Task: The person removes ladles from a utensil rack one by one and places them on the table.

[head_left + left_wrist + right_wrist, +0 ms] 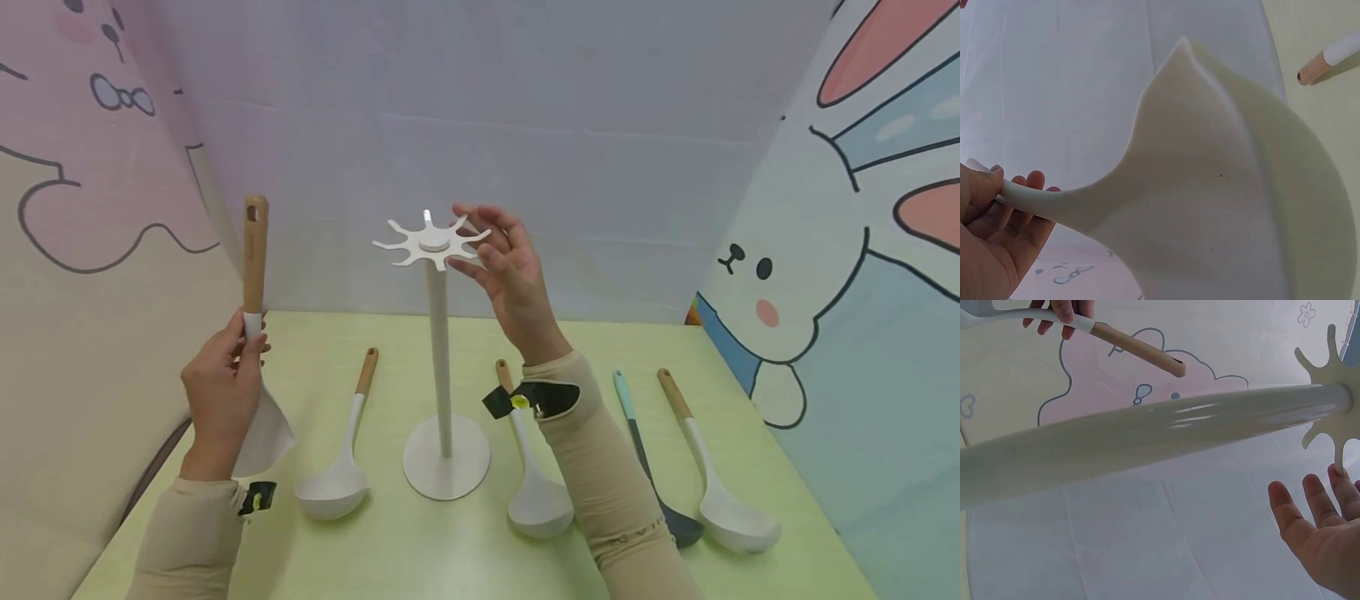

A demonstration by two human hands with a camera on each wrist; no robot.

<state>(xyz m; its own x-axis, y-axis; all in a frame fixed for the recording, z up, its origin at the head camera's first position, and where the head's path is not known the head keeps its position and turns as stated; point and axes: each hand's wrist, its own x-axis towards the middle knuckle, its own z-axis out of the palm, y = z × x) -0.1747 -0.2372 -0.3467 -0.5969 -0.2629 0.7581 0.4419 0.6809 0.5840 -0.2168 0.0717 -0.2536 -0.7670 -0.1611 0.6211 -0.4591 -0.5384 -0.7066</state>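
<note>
My left hand grips a ladle by the white neck below its wooden handle, which points up with a hanging hole at the top. The ladle's white head hangs downward and fills much of the left wrist view. A white utensil stand rises from a round base, topped by a ring of curved hooks. At the right side of those hooks is my right hand, its fingers spread and slightly bent. One fingertip appears to touch a hook's end in the right wrist view.
On the pale green table lie a white ladle left of the stand and another white ladle right of it, partly behind my forearm. Farther right are a dark ladle with a mint handle and a white ladle.
</note>
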